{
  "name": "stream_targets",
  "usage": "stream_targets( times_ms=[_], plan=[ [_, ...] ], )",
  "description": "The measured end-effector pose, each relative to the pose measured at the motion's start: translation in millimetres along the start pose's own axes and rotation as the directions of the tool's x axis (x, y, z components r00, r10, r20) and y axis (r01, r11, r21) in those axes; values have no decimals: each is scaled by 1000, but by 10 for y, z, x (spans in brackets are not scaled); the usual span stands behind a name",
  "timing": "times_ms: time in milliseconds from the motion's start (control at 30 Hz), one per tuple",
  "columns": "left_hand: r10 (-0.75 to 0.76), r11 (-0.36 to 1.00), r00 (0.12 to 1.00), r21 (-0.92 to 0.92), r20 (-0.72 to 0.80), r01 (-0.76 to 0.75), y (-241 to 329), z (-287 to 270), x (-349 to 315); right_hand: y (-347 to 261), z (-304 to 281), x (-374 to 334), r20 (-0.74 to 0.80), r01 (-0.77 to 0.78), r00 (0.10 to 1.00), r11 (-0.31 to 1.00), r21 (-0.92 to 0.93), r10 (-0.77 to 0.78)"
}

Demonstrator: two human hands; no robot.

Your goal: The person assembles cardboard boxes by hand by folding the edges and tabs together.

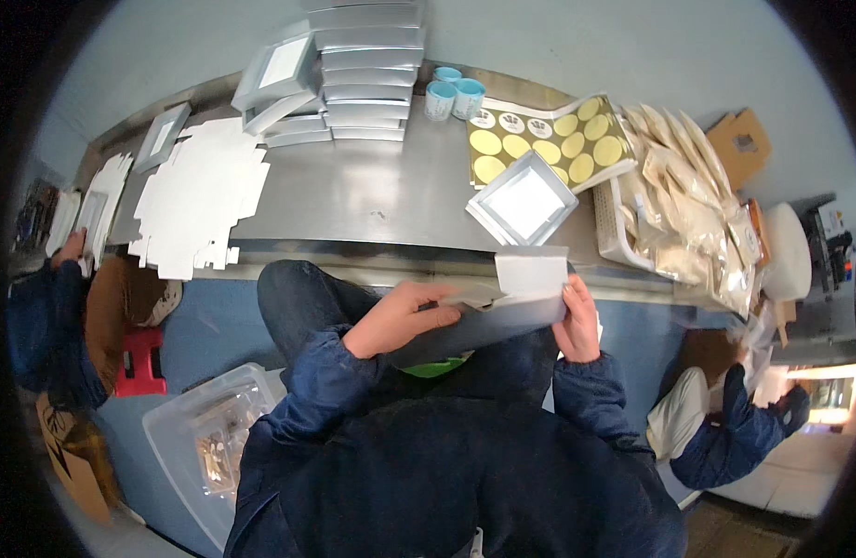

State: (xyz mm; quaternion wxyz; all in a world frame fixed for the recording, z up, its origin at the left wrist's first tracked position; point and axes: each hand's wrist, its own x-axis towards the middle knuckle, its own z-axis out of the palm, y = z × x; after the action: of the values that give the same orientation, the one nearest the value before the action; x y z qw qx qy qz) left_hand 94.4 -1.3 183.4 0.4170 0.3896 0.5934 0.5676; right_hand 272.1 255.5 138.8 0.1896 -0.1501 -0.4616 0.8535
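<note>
A partly folded grey cardboard box (497, 321) lies across my lap, just in front of the table edge. Its pale end flap (532, 275) stands up at the right. My right hand (579, 321) grips the right end, thumb on the upper edge. At the left end, my left hand (400, 318) is closed with thumb and fingers around the box's edge and a folded flap; the fingertips are partly hidden. Just beyond the right hand, a shallow open grey box tray (524, 200) with a white inside rests on the table.
Stacked grey boxes (367, 74), flat white box blanks (200, 200), blue cups (454, 96) and a gold sticker sheet (549, 139) cover the steel table (353, 191). A basket (612, 223) of packets stands right. A clear bin (172, 418) is on the floor; people sit on both sides.
</note>
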Motion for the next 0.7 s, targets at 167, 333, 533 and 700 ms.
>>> stream_targets(
  times_ms=[167, 333, 533, 700],
  plan=[
    [-20, 999, 921, 18, -388, 29, 38, 264, 126, -208, 642, -3, 21, 202, 747, 195, -960, -665],
    [70, 997, 906, -1, -417, -78, 139, 501, 320, -231, 1263, -101, 341, 378, 848, 12, -926, -405],
    [-13, 891, 970, -444, -242, -99, 113, 511, 313, -313, 1232, -72, 301, 363, 880, 110, -925, -367],
    [-31, 829, 971, -549, -237, -107, -38, 623, 375, -292, 1089, -81, 328, 357, 910, 76, -931, -255]
  ],
)
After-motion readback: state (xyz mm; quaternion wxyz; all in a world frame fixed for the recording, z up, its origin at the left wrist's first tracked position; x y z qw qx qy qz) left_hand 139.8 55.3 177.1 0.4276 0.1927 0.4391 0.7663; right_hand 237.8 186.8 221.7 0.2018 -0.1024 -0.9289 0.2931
